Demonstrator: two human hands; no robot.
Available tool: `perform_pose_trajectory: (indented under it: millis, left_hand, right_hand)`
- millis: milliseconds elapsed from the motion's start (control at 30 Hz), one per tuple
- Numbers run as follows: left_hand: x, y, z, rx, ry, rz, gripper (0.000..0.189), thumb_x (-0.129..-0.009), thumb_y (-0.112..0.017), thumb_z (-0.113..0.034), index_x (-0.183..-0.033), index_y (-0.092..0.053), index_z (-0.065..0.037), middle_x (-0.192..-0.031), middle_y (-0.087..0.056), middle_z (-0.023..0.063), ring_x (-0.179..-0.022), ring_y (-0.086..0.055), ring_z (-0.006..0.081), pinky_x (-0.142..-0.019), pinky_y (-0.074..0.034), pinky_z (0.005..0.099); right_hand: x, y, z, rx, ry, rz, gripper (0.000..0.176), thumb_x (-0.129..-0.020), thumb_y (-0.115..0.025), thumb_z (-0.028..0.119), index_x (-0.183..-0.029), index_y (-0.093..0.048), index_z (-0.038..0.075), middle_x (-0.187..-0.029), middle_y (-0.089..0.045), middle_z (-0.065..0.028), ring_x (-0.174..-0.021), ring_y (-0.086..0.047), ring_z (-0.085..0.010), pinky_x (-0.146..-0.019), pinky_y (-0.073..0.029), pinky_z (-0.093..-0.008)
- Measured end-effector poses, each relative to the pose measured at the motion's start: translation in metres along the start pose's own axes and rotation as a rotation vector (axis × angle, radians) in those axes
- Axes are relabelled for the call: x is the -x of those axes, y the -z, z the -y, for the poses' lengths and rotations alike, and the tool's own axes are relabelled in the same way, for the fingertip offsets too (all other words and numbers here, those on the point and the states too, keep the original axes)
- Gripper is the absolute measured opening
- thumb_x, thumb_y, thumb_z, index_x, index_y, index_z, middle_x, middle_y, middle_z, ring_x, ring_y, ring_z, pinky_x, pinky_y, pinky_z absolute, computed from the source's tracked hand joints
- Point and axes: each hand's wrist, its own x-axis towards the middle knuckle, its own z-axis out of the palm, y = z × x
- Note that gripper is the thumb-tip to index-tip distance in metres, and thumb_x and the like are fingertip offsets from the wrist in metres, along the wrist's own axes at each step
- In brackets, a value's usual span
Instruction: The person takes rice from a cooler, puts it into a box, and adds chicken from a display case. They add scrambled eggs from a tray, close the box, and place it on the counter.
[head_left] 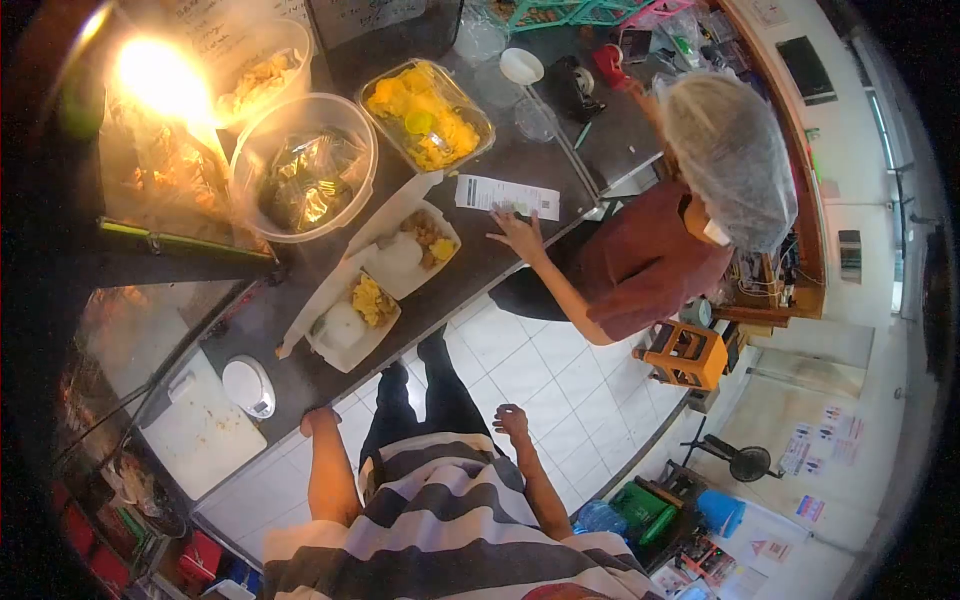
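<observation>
My left hand (320, 421) rests at the front edge of the dark counter (440, 315), beside a small white round scale (248, 387); its fingers are hard to make out. Over the tiled floor hangs my right hand (511, 421), fingers loosely curled and apart, with nothing visible in it. Ahead on the counter, two open takeaway food boxes sit side by side. The nearer box (346, 358) holds white rice and a yellow food; the farther box (452, 222) holds rice, brown pieces and some yellow food.
A co-worker (650, 260) in a hairnet touches a printed slip (508, 196) on the counter. Behind the boxes stand a clear tub (370, 170) with plastic packets and a container of yellow food (424, 108). A white cutting board (200, 440) lies left; an orange crate (690, 353) stands right.
</observation>
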Motion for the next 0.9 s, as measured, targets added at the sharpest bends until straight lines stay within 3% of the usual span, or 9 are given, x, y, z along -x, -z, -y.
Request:
perform_pose_trajectory:
  millis: [367,467,567,667,767,800,900]
  left_hand:
    - [0.004,-0.003,0.007,-0.031,-0.089,-0.099,0.041,-0.081,-0.061,-0.040,-0.119,-0.060,-0.026,-0.123,-0.059,-0.0029,-0.114,-0.057,0.0179,-0.090,-0.050,0.0345]
    - [0.013,0.015,-0.001,-0.057,-0.010,0.079,0.035,-0.081,-0.062,-0.038,-0.115,-0.060,-0.029,-0.118,-0.059,-0.0075,-0.109,-0.057,0.0130,-0.087,-0.049,0.0338]
    - [0.013,0.013,0.000,-0.043,-0.008,0.066,0.035,-0.080,-0.064,-0.038,-0.114,-0.061,-0.028,-0.117,-0.060,-0.0056,-0.108,-0.058,0.0144,-0.086,-0.050,0.0346]
    - [0.011,0.008,0.001,-0.025,-0.011,0.053,0.036,-0.078,-0.066,-0.037,-0.113,-0.062,-0.028,-0.117,-0.061,-0.0038,-0.107,-0.059,0.0159,-0.085,-0.050,0.0354]
    - [0.013,0.003,0.004,0.017,-0.040,-0.017,0.037,-0.077,-0.068,-0.037,-0.112,-0.063,-0.027,-0.116,-0.061,-0.0020,-0.107,-0.059,0.0173,-0.085,-0.050,0.0361]
    - [0.011,0.001,0.006,0.020,-0.056,-0.105,0.049,-0.071,-0.074,-0.038,-0.115,-0.065,-0.022,-0.122,-0.062,0.0056,-0.114,-0.059,0.0225,-0.089,-0.051,0.0366]
    - [-0.008,0.002,0.000,0.033,-0.011,-0.060,0.050,-0.070,-0.074,-0.041,-0.116,-0.064,-0.025,-0.122,-0.062,0.0024,-0.114,-0.059,0.0205,-0.087,-0.051,0.0360]
  right_hand:
    - [-0.015,0.012,-0.004,-0.071,0.012,0.044,0.031,-0.085,-0.063,0.017,-0.111,-0.058,0.002,-0.085,-0.067,-0.0147,-0.062,-0.067,-0.0227,-0.051,-0.055,-0.0322]
    - [-0.011,0.013,0.001,-0.205,0.063,0.126,0.031,-0.084,-0.063,0.017,-0.111,-0.058,0.002,-0.084,-0.067,-0.0144,-0.062,-0.067,-0.0230,-0.051,-0.056,-0.0324]
    - [-0.016,0.012,0.007,-0.029,0.000,0.005,0.030,-0.084,-0.063,0.016,-0.110,-0.058,0.003,-0.083,-0.066,-0.0136,-0.062,-0.067,-0.0225,-0.050,-0.055,-0.0325]
    - [-0.019,0.013,0.011,-0.124,0.063,0.083,0.028,-0.084,-0.063,0.015,-0.109,-0.058,0.003,-0.081,-0.066,-0.0133,-0.062,-0.067,-0.0222,-0.050,-0.055,-0.0327]
    - [-0.017,0.008,0.024,-0.011,0.029,0.015,0.027,-0.085,-0.063,0.016,-0.108,-0.058,0.003,-0.082,-0.066,-0.0139,-0.061,-0.066,-0.0223,-0.050,-0.055,-0.0330]
    - [-0.023,0.008,0.023,-0.038,0.042,0.039,0.027,-0.085,-0.064,0.017,-0.108,-0.058,0.003,-0.082,-0.066,-0.0138,-0.061,-0.066,-0.0223,-0.050,-0.055,-0.0331]
    - [-0.016,0.004,0.038,0.001,0.030,0.030,0.027,-0.086,-0.064,0.016,-0.108,-0.058,0.003,-0.082,-0.066,-0.0144,-0.063,-0.067,-0.0238,-0.051,-0.056,-0.0331]
